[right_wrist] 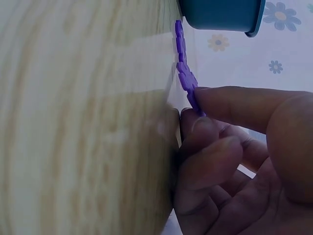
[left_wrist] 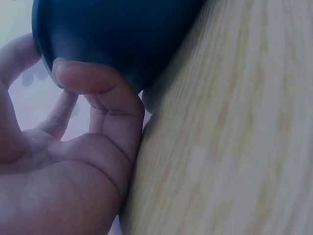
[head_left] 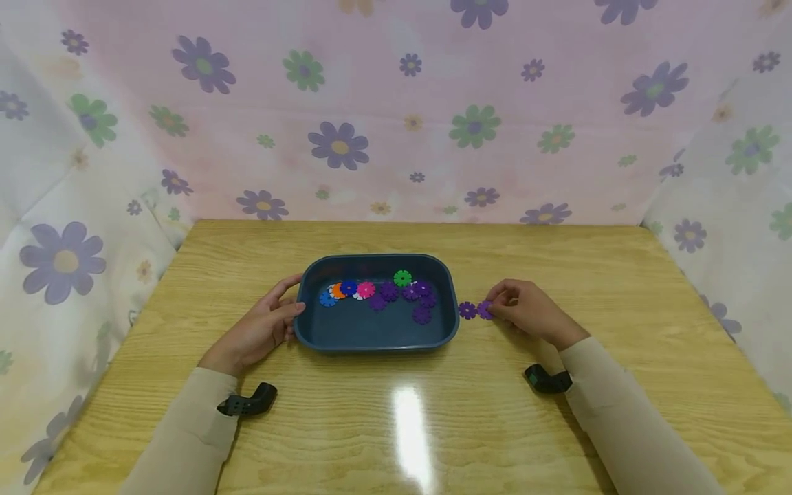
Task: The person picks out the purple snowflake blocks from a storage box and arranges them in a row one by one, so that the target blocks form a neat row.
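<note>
My left hand [head_left: 256, 330] holds the left end of a dark blue plastic tray [head_left: 377, 338], thumb on the rim and the other fingers along the outer wall. In the left wrist view, the thumb [left_wrist: 80, 76] presses against that wall. Just right of the tray, my right hand [head_left: 535, 313] pinches a purple snowflake disc [head_left: 485, 310] between thumb and fingers. Another purple disc [head_left: 467, 311] adjoins it on the tray side, near the tray wall. From the right wrist, the pinched disc [right_wrist: 188, 81] looks tilted up off the table; whether the two interlock I cannot tell.
Inside the tray lie several purple discs [head_left: 422, 315], a green disc [head_left: 403, 278], a pink disc [head_left: 366, 289], an orange disc [head_left: 338, 291] and blue ones [head_left: 328, 299]. The wooden table [head_left: 346, 419] ends at a flowered cloth [head_left: 383, 165] behind. Each wrist wears a black camera.
</note>
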Demonstrator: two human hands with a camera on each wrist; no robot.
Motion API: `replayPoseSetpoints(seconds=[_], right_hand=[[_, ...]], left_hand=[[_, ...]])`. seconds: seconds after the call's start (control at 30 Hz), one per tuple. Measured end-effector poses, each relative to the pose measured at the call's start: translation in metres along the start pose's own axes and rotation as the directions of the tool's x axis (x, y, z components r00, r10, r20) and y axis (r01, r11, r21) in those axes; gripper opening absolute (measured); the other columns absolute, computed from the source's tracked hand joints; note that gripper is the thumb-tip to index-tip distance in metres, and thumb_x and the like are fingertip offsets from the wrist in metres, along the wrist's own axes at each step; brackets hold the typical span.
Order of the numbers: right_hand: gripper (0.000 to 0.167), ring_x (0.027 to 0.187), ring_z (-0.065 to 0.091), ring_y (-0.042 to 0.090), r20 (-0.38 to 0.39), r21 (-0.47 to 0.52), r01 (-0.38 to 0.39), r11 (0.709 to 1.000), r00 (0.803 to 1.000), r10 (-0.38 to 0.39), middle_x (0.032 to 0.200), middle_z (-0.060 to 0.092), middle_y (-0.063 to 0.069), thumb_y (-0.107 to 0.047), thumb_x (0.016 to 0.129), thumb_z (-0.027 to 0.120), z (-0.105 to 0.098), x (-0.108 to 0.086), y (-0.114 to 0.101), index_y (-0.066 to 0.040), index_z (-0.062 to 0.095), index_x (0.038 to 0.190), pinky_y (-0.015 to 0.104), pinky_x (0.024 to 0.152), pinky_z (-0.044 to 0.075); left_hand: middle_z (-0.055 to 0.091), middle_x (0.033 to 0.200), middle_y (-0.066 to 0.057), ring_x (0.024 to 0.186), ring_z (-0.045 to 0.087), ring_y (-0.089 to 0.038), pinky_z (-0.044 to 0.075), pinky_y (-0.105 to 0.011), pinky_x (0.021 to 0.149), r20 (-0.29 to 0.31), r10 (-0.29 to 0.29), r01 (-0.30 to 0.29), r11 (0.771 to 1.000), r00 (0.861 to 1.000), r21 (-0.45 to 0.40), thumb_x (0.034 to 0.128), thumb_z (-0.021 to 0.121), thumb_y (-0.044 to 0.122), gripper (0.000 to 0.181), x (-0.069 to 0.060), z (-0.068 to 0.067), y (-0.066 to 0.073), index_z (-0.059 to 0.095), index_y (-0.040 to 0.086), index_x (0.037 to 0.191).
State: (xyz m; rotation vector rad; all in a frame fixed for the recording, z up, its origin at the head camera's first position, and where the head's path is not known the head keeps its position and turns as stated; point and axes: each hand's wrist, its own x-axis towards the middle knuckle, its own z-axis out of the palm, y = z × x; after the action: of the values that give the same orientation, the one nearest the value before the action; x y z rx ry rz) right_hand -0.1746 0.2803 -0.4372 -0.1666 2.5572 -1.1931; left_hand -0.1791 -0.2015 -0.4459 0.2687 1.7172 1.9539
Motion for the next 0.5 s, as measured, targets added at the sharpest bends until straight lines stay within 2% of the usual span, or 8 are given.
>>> replayPoseSetpoints(seconds=[0.13,0.37,0.5], right_hand=[[0.013,0.06,0.053,0.015,-0.003,-0.006,-0.006,1.0,1.0,0.006,0.088,0.063,0.01,-0.015,0.1,0.062,0.0002,-0.0011,0.0006,-0.005,0.063,0.108,0.029,0.053,0.049],[0.018,0.062,0.053,0.016,-0.003,-0.013,0.034,0.999,0.999,-0.034,0.09,0.063,0.013,-0.016,0.1,0.062,-0.002,-0.0024,-0.005,-0.002,0.063,0.11,0.03,0.054,0.049],[0.018,0.063,0.053,0.016,-0.003,-0.02,0.022,1.0,1.0,-0.022,0.09,0.063,0.012,-0.016,0.1,0.062,-0.001,-0.0027,-0.0041,-0.002,0.063,0.111,0.03,0.054,0.049]], left_hand=[[0.051,0.093,0.004,0.069,0.049,-0.008,0.044,-0.022,0.063,0.004,0.001,-0.001,1.0,1.0,-0.002,0.1065,0.049,0.018,0.059,0.0005,0.0002,-0.0004,0.018,0.022,0.156],[0.05,0.094,0.003,0.069,0.048,-0.008,0.044,-0.022,0.063,-0.011,0.003,-0.003,1.0,1.0,0.003,0.1064,0.05,0.019,0.06,0.0008,-0.0006,-0.0002,0.017,0.021,0.157],[0.051,0.093,0.004,0.069,0.048,-0.007,0.044,-0.021,0.063,-0.004,-0.002,0.002,1.0,1.0,0.0,0.1065,0.049,0.018,0.06,0.0001,-0.0005,-0.0007,0.017,0.022,0.157]])
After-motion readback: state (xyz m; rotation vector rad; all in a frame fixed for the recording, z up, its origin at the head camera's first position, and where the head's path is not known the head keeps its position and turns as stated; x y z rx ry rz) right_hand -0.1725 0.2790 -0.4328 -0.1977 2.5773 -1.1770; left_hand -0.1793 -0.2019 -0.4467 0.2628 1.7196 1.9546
